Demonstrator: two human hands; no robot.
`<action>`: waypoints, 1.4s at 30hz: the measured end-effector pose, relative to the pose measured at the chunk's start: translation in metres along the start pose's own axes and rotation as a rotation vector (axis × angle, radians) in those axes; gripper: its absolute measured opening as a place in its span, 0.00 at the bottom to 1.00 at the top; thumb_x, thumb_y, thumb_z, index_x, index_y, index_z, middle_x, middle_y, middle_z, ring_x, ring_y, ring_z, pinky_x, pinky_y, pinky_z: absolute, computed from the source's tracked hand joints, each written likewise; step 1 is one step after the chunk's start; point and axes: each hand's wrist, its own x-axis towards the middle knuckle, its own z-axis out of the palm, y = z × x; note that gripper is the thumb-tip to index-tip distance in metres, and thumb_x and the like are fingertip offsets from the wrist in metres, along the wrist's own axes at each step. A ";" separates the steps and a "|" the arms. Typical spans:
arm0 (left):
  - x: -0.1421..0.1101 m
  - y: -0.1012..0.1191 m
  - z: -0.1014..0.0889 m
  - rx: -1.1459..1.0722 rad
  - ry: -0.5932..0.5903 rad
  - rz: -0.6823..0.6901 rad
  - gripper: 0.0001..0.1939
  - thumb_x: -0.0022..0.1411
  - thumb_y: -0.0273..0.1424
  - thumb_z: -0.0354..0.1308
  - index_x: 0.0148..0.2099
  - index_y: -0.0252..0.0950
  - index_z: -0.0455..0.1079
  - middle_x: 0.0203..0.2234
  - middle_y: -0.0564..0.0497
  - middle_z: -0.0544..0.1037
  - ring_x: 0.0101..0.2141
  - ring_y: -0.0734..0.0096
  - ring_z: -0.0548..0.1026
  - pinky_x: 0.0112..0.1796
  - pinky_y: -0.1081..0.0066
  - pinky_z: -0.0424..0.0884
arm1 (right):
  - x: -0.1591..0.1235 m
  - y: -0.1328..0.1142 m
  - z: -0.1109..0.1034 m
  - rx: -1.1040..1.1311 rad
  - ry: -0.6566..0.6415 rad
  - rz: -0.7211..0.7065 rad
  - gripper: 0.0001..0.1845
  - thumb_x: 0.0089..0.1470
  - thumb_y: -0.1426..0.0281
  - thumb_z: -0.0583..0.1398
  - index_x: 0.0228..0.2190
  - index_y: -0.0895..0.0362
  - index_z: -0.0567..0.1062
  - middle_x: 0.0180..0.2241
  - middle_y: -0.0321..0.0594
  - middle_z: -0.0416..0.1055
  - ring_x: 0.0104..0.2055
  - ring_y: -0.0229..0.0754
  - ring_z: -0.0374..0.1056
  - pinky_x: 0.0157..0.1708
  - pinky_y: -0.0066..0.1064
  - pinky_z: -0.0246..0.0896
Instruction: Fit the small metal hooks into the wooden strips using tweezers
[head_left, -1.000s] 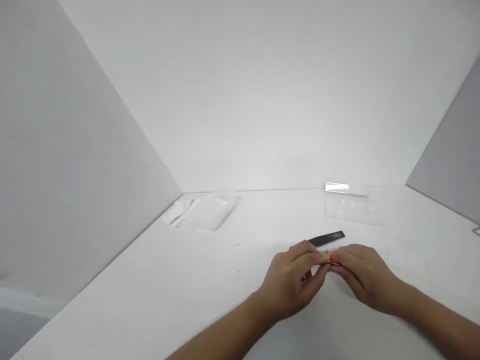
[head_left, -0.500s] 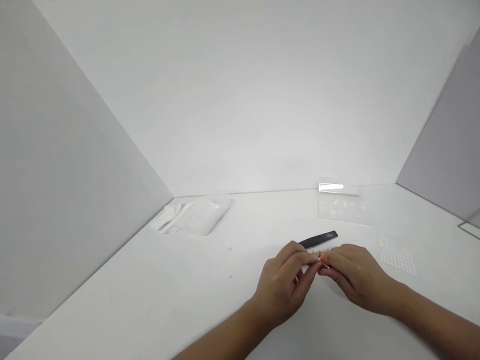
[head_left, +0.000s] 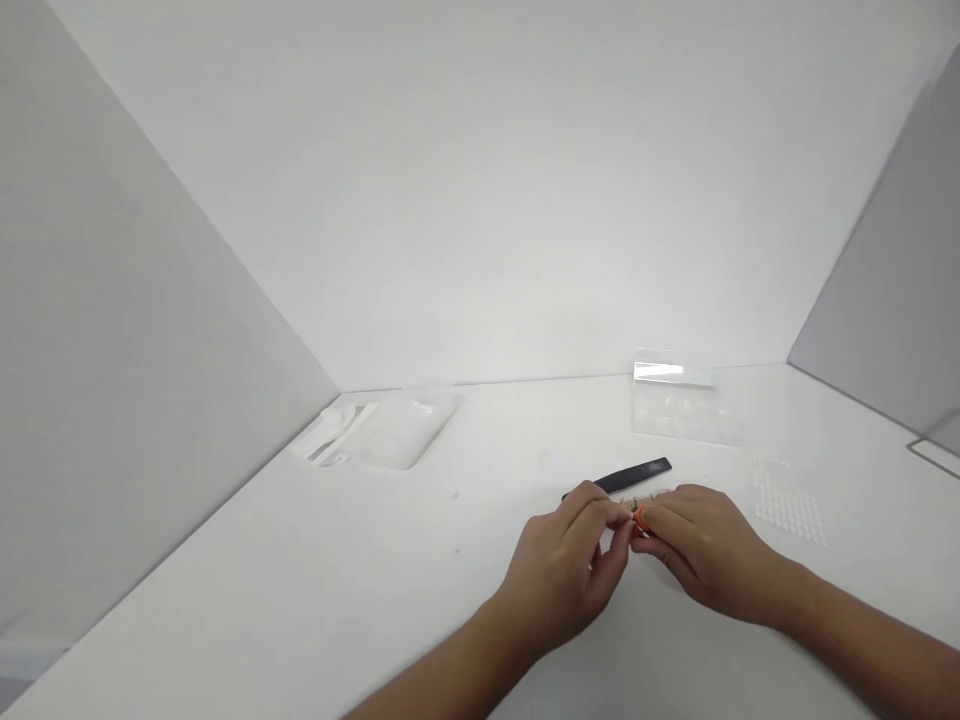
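Observation:
My left hand is closed in a pinch, its thumb and fingertips meeting at a tiny part that I cannot make out. Against those fingertips, my right hand pinches a small orange piece; most of it is hidden by the fingers. Small thin metallic bits show just behind the fingertips, too small to name. Beyond my left hand lies a slim black tool, flat and tapered, with its near end partly behind the fingers.
A clear plastic box with its lid raised stands near the back wall. To its right lies a sheet of small white dots. Clear plastic bags rest at the back left. Tiny crumbs dot the white table.
The whole view has shifted slightly, so everything appears a little further left. Both hands keep their pinch together, with only slight finger movement.

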 end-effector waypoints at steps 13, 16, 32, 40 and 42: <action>0.002 0.001 0.001 -0.006 0.075 0.024 0.06 0.62 0.20 0.54 0.37 0.36 0.69 0.30 0.54 0.74 0.20 0.82 0.70 0.20 0.81 0.70 | 0.003 -0.007 -0.003 -0.113 -0.013 -0.085 0.17 0.74 0.72 0.50 0.31 0.57 0.69 0.24 0.32 0.71 0.25 0.35 0.61 0.28 0.31 0.42; 0.002 0.000 0.002 -0.047 0.070 -0.004 0.07 0.60 0.20 0.55 0.35 0.36 0.68 0.29 0.54 0.72 0.20 0.83 0.69 0.20 0.81 0.70 | 0.003 -0.007 -0.003 -0.115 -0.012 -0.082 0.18 0.74 0.71 0.50 0.30 0.56 0.69 0.23 0.31 0.70 0.25 0.35 0.59 0.28 0.32 0.41; 0.003 0.000 0.001 -0.197 0.105 -0.019 0.10 0.67 0.22 0.58 0.47 0.37 0.77 0.33 0.52 0.77 0.22 0.82 0.72 0.21 0.81 0.74 | 0.005 -0.003 -0.009 -0.171 0.040 -0.080 0.18 0.74 0.70 0.52 0.31 0.56 0.72 0.23 0.30 0.70 0.24 0.34 0.58 0.27 0.32 0.43; 0.003 0.001 0.000 -0.111 0.158 0.076 0.11 0.67 0.20 0.59 0.47 0.37 0.75 0.32 0.52 0.77 0.28 0.78 0.74 0.22 0.81 0.74 | 0.006 -0.004 -0.010 -0.167 0.055 -0.078 0.18 0.74 0.70 0.52 0.31 0.57 0.72 0.24 0.31 0.72 0.25 0.34 0.61 0.27 0.32 0.45; 0.003 0.002 0.000 -0.097 0.163 0.081 0.11 0.67 0.20 0.58 0.48 0.37 0.75 0.32 0.52 0.77 0.27 0.79 0.74 0.22 0.81 0.74 | 0.006 -0.004 -0.010 -0.179 0.064 -0.083 0.18 0.74 0.70 0.52 0.30 0.57 0.72 0.23 0.30 0.71 0.24 0.34 0.60 0.27 0.32 0.45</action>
